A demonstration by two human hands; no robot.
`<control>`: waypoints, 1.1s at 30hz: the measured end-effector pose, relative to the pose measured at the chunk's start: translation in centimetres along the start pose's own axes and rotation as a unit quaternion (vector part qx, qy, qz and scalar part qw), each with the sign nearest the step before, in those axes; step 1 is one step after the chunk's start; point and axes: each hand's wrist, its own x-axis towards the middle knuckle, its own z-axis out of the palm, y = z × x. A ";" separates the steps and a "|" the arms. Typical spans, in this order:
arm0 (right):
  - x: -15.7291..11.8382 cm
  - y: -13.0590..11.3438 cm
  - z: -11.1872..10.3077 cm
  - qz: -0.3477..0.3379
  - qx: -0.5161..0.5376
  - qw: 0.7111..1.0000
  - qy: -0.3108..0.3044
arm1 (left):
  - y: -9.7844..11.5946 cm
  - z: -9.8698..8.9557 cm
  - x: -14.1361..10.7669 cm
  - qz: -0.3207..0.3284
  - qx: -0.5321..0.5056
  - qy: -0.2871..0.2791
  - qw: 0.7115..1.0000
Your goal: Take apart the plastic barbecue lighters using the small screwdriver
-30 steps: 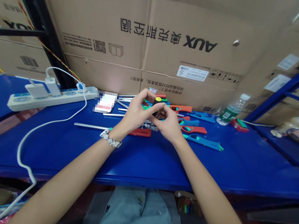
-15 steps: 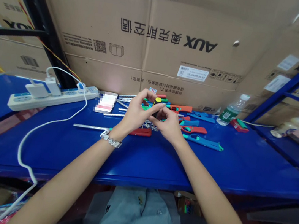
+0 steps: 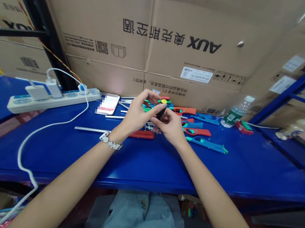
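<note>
Over the middle of the blue table [image 3: 161,166] I hold a small screwdriver [image 3: 162,110] with a black handle and a yellow end, tilted with the end up. My left hand [image 3: 138,111] pinches the handle between thumb and fingers. The fingers of my right hand [image 3: 172,127] close on it from the right and below; its lower part is hidden. Small metal pieces [image 3: 149,127] show below the hands. A red long-necked lighter [image 3: 143,134] lies just in front, a blue lighter [image 3: 209,144] and a red lighter [image 3: 199,131] to the right.
More lighters lie behind my hands, among them an orange one [image 3: 185,110]. To the left are a phone [image 3: 109,104] and a white power strip [image 3: 54,98] with a loose cable [image 3: 25,139]. A water bottle [image 3: 233,114] stands back right, before a large carton [image 3: 166,53].
The screwdriver's yellow end has shifted slightly right and tilted, and my fingers have turned a little with it. The lighters on the table have not moved.
</note>
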 end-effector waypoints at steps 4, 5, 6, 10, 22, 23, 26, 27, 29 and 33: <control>0.2 0.3 -0.2 -0.002 0.010 1.000 -0.017 | -0.6 -0.6 -0.3 -0.011 0.022 0.032 0.999; 0.3 0.2 -0.3 -0.006 0.012 1.000 -0.020 | -0.9 -0.9 -0.4 -0.015 0.038 0.030 0.999; 0.4 0.2 -0.4 -0.011 0.017 1.000 -0.015 | -1.2 -1.3 -0.7 -0.016 0.058 0.017 0.998; 0.9 0.0 -1.1 -0.021 0.047 0.996 0.075 | -2.4 -2.6 -2.0 0.011 0.145 -0.148 0.978; 0.7 0.3 -2.0 0.027 -0.044 0.995 0.082 | -4.6 -2.0 -3.3 -0.009 0.161 -0.344 0.925; 0.7 0.4 -2.1 0.034 -0.064 0.994 0.078 | -4.6 -2.1 -3.4 -0.013 0.156 -0.340 0.927; 0.6 0.7 -2.2 0.045 -0.152 0.985 0.070 | -4.7 -2.2 -3.7 -0.018 0.151 -0.329 0.932; 0.5 0.9 -2.2 0.044 -0.195 0.977 0.070 | -4.7 -2.2 -3.8 -0.017 0.151 -0.325 0.934; 0.5 1.1 -2.3 0.047 -0.294 0.952 0.070 | -4.8 -2.2 -4.0 -0.012 0.154 -0.314 0.937; 0.3 1.8 -2.2 0.090 -0.422 0.900 0.063 | -4.8 -2.0 -4.5 0.005 0.159 -0.303 0.940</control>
